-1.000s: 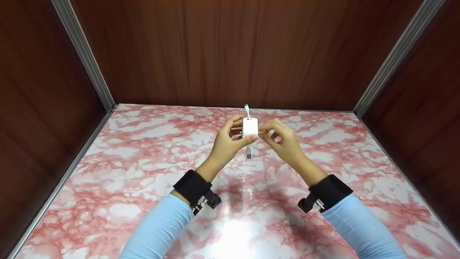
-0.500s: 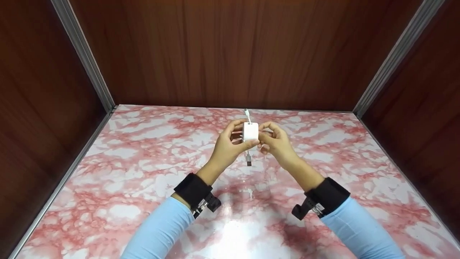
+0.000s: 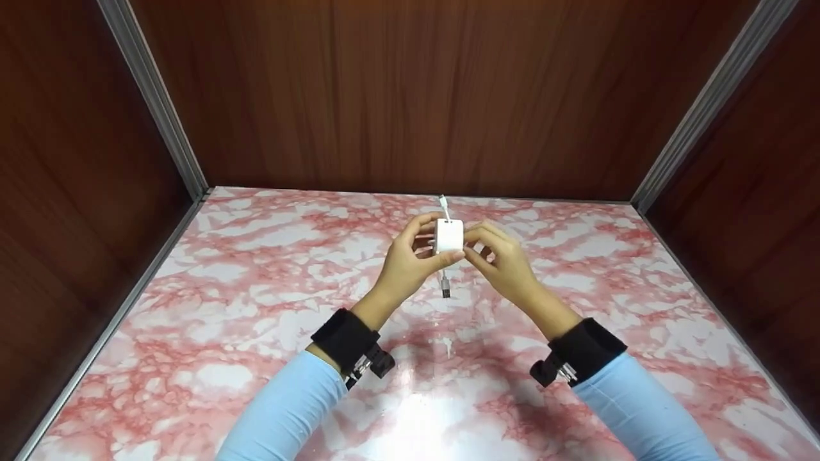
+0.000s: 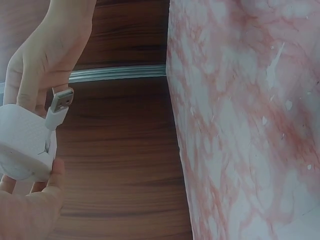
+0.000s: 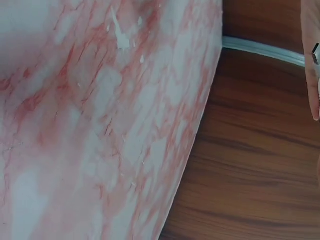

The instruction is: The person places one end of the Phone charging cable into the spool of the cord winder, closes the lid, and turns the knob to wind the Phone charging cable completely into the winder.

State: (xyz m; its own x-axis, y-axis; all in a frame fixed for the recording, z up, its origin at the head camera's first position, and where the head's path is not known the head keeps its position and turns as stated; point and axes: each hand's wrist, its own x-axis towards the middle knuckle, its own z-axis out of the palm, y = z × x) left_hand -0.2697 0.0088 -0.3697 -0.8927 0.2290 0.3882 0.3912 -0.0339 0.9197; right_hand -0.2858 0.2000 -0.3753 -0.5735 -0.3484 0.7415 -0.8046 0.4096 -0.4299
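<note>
A white block-shaped device (image 3: 450, 235) is held above the table by my left hand (image 3: 407, 262), thumb across its lower front and fingers behind its left side. From its top sticks a short white cable end (image 3: 444, 203); below it hangs a USB plug (image 3: 446, 288). My right hand (image 3: 506, 262) has bent fingertips and thumb at the device's right edge; whether they pinch it is hard to tell. In the left wrist view the USB plug (image 4: 61, 103) stands out from the white device (image 4: 25, 140), between both hands.
The pink and white marbled table (image 3: 218, 378) stretches beneath both hands. Dark wood panels (image 3: 397, 96) enclose it at the back and sides, with metal strips (image 3: 157, 96) at the corners. White marks (image 3: 447, 346) show on the surface below the hands.
Both hands and the device have come slightly down in the head view. My right fingers curled in beside the device's right side, then shifted to its edge with the hand turned a little.
</note>
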